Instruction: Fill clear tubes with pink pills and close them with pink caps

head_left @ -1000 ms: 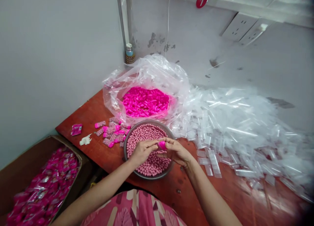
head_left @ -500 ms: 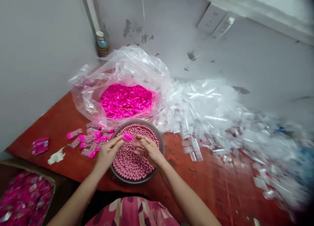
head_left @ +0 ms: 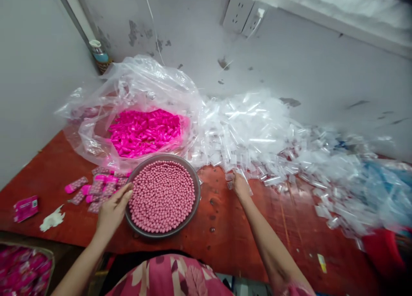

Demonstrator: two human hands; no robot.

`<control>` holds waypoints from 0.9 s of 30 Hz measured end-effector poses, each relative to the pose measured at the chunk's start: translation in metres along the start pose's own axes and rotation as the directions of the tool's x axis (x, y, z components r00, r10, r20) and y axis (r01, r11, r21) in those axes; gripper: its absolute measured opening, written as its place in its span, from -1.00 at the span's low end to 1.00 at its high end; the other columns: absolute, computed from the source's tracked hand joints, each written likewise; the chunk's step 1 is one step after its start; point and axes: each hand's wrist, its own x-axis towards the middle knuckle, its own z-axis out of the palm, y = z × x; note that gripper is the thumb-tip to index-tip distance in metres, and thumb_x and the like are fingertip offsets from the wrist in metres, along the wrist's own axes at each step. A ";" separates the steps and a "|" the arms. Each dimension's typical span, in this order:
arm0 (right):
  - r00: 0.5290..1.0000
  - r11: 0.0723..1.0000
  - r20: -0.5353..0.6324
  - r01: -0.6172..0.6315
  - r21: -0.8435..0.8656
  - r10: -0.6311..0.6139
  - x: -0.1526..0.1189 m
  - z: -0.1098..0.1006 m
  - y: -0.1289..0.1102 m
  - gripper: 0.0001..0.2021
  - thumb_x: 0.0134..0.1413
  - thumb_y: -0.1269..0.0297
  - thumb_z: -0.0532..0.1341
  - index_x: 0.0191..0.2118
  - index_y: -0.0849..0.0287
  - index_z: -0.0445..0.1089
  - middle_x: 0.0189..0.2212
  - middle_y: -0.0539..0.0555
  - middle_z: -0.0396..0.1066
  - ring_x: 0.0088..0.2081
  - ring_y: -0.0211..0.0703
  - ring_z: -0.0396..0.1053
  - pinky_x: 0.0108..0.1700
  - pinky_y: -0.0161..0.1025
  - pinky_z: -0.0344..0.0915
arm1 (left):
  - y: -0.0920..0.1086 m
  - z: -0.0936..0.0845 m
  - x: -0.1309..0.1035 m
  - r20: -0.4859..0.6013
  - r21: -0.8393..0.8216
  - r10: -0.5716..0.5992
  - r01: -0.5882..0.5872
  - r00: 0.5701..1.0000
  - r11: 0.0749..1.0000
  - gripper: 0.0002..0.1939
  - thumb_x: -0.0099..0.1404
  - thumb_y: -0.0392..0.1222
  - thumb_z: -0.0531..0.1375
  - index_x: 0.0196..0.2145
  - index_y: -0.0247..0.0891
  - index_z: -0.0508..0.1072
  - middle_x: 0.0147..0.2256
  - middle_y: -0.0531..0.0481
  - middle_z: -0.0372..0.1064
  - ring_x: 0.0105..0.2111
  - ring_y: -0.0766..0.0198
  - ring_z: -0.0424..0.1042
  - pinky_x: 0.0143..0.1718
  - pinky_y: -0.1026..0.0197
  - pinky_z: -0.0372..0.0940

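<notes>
My left hand (head_left: 112,210) is at the left rim of a dark round bowl (head_left: 197,201), with its fingers stretched toward the rim and nothing visible in them. Small round pink beads (head_left: 162,197) fill the bowl. To the right, my right hand (head_left: 241,186) reaches to the near edge of a heap of clear plastic tubes (head_left: 254,133); its fingers close on one clear tube (head_left: 229,180), partly hidden by the hand. Left of the bowl lies a pile of bead-filled tubes with bright pink caps (head_left: 96,185).
Behind the bowl, an open plastic bag (head_left: 151,68) holds many bright pink caps (head_left: 144,133). A pink packet (head_left: 25,209) and a white patch (head_left: 52,218) are at the left of the red table (head_left: 222,244). A box of pink items (head_left: 25,266) stands lower left. Sockets (head_left: 240,13) sit on the wall.
The pink piece held over the bowl is no longer in my hands. My left hand has moved to the bowl's left rim, my right hand out to the clear tubes. The view has swung right.
</notes>
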 end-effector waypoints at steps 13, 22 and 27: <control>0.988 0.978 0.048 0.151 -0.145 -0.145 -0.010 0.003 -0.029 -0.54 -0.02 0.10 0.04 0.00 0.24 0.16 -0.16 0.24 0.32 -0.14 0.04 0.31 -0.16 -0.05 0.22 | 0.022 0.032 -0.030 0.112 -0.306 -0.012 0.045 0.994 0.951 -0.62 0.11 -0.06 0.12 -0.13 -0.25 0.41 -0.14 -0.07 0.40 -0.11 0.17 0.35 0.00 0.09 0.16; 0.386 0.404 0.149 0.755 0.516 -0.910 -0.138 0.003 -0.125 -0.58 0.02 0.29 0.09 0.06 0.05 0.14 0.07 0.09 0.14 0.07 -0.11 0.11 0.07 -0.11 0.10 | 0.068 0.082 -0.041 0.534 -0.669 -0.011 0.431 0.845 0.605 -0.59 0.07 -0.09 0.17 -0.14 -0.34 0.40 -0.22 -0.13 0.41 -0.29 0.21 0.41 -0.29 0.17 0.34; 0.538 0.519 0.260 0.413 0.748 -0.802 -0.152 0.028 -0.153 -0.59 0.01 0.24 0.12 0.03 0.10 0.17 -0.09 0.10 0.31 -0.17 -0.14 0.34 -0.18 -0.21 0.31 | 0.058 0.070 -0.035 0.481 -0.714 0.022 0.377 0.877 0.590 -0.66 0.05 -0.13 0.16 -0.21 -0.33 0.45 -0.31 -0.08 0.45 -0.32 0.21 0.41 -0.29 0.19 0.32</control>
